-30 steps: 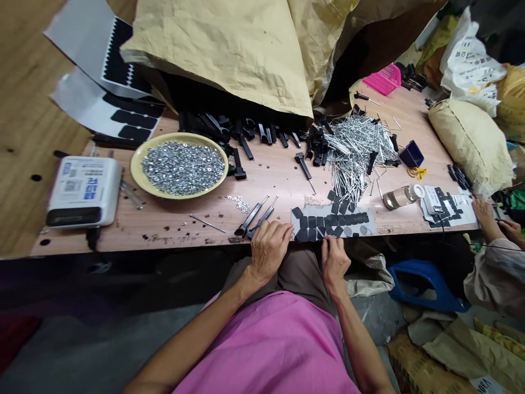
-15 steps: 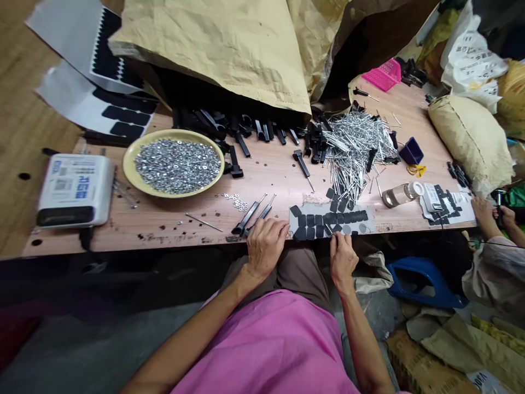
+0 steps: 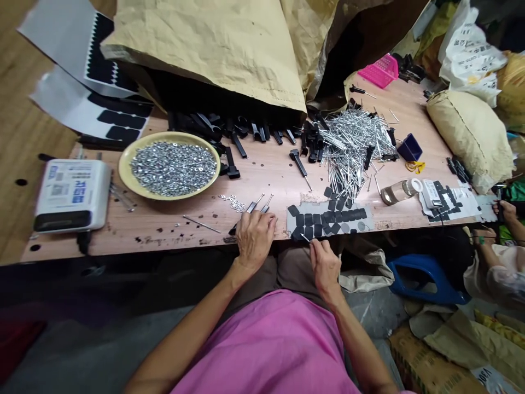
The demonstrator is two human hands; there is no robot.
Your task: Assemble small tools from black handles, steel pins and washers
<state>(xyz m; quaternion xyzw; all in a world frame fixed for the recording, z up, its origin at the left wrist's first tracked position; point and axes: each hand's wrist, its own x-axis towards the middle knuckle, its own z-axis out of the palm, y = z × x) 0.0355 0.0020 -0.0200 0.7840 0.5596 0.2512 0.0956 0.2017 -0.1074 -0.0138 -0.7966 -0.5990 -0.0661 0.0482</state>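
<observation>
My left hand (image 3: 254, 238) rests on the table's front edge with its fingers curled over two black-handled metal rods (image 3: 257, 204). Just below that edge my right hand (image 3: 324, 264) pinches a thin metal pin (image 3: 305, 237), its tip touching a grey sheet (image 3: 365, 225) covered with several black pads. A big heap of silver pins (image 3: 353, 148) lies beyond the sheet. A yellow plate (image 3: 125, 175) full of small silver washers stands to the left.
A white device (image 3: 71, 194) sits at the table's left end. Brown paper sacks (image 3: 213, 49) and black plastic parts (image 3: 229, 134) fill the back. A small bottle (image 3: 396, 192) and blue cup (image 3: 410, 148) lie right. Another person's hand (image 3: 506, 210) works at the far right.
My left hand slid left onto the two black-handled rods. My right hand drew back and left from the sheet's edge, now showing a thin pin in its fingers.
</observation>
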